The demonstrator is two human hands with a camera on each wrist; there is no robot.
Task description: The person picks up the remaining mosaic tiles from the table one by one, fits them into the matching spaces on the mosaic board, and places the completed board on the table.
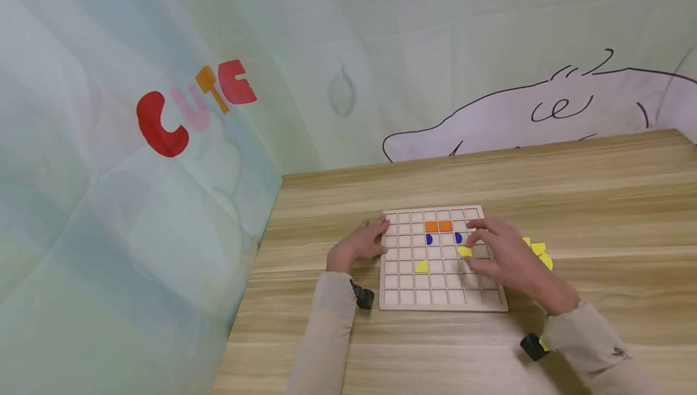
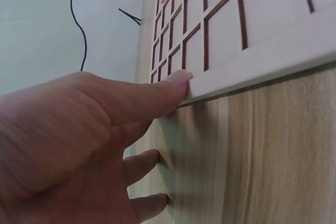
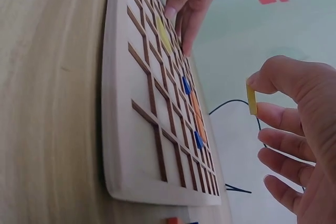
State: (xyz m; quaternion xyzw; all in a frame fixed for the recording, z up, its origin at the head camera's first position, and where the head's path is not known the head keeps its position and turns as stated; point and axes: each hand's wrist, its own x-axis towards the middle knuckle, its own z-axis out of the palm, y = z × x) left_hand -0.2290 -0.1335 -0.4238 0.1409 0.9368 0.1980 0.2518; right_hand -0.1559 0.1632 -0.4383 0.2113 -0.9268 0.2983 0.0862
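Cartoon backdrop (image 1: 327, 32), table (image 1: 604, 207), yellow pieces (image 1: 538, 248) beside board (image 1: 391, 280)

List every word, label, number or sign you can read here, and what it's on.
"CUTE": coloured letters on the left wall cloth.
Small dark mark on the right sleeve: too small to read.
Board and coloured shapes: no writing shows.

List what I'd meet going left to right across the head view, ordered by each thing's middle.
CUTE lettering → left hand → placed yellow piece → right-hand orange square → pinched yellow piece → right hand → loose yellow pieces.
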